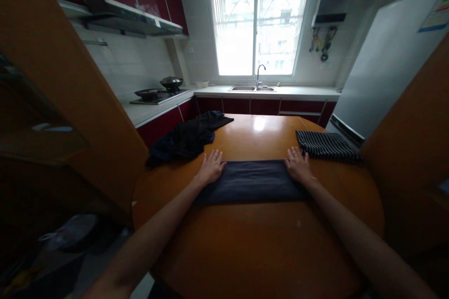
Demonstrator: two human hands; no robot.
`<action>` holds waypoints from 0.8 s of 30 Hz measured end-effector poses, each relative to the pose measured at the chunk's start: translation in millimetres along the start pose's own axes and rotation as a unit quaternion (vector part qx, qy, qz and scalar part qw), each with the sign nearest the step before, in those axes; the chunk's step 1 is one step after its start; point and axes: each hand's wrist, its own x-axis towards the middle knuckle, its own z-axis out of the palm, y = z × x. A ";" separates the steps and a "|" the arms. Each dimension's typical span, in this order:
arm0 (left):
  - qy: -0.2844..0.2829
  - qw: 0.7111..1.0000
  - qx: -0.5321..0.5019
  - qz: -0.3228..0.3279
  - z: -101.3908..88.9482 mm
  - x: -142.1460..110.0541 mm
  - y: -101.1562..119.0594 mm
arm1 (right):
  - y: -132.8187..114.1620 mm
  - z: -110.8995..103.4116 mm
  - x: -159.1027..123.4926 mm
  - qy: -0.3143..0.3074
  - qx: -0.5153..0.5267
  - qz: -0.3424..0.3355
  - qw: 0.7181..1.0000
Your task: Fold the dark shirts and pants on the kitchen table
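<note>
- I see my left hand (211,167) lying flat, fingers spread, palm down on the left end of a folded dark cloth (250,181); its grip pinches nothing.
- My right hand (298,165) lies the same way on the cloth's right end, fingers spread and pressing down, nothing pinched.
- The folded dark cloth lies as a long band across the middle of the orange desk (259,243), between my two hands.
- A crumpled dark garment (187,139) sits at the desk's far left, near my left hand.
- A folded striped cloth (328,146) lies at the far right, just beside my right hand.
</note>
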 end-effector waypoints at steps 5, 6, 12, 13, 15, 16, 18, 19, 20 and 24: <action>-0.016 0.982 -0.050 0.183 21.6 -16.7 93.6 | -86.1 9.6 -42.5 -0.052 0.063 -0.173 0.981; -0.018 0.980 -0.055 0.190 27.1 -20.6 104.9 | -93.4 12.0 -48.2 -0.070 0.067 -0.186 0.978; -0.020 0.990 -0.042 0.130 29.8 -42.5 71.2 | -34.7 13.2 -47.1 -0.095 0.037 -0.111 0.989; -0.023 0.993 -0.038 0.111 27.0 -46.5 54.8 | -17.3 12.5 -45.5 -0.090 0.029 -0.092 0.991; -0.024 0.997 -0.025 0.067 22.2 -54.7 20.3 | 13.7 12.0 -44.5 -0.082 0.021 -0.051 0.995; -0.021 0.999 -0.019 0.043 20.6 -58.4 3.7 | 26.3 12.3 -45.0 -0.080 0.023 -0.032 0.996; -0.017 1.000 -0.017 0.000 18.3 -63.9 -25.5 | 45.0 13.5 -46.3 -0.071 0.042 0.002 0.997; -0.021 0.999 -0.020 -0.017 17.0 -65.3 -37.0 | 51.7 13.7 -46.3 -0.060 0.062 0.015 0.996; -0.030 0.999 -0.023 -0.033 15.2 -65.7 -45.6 | 57.0 13.4 -45.4 -0.043 0.088 0.028 0.995; -0.018 0.997 0.002 -0.069 1.9 -58.3 -42.8 | 69.8 3.3 -33.5 0.037 0.248 0.148 0.957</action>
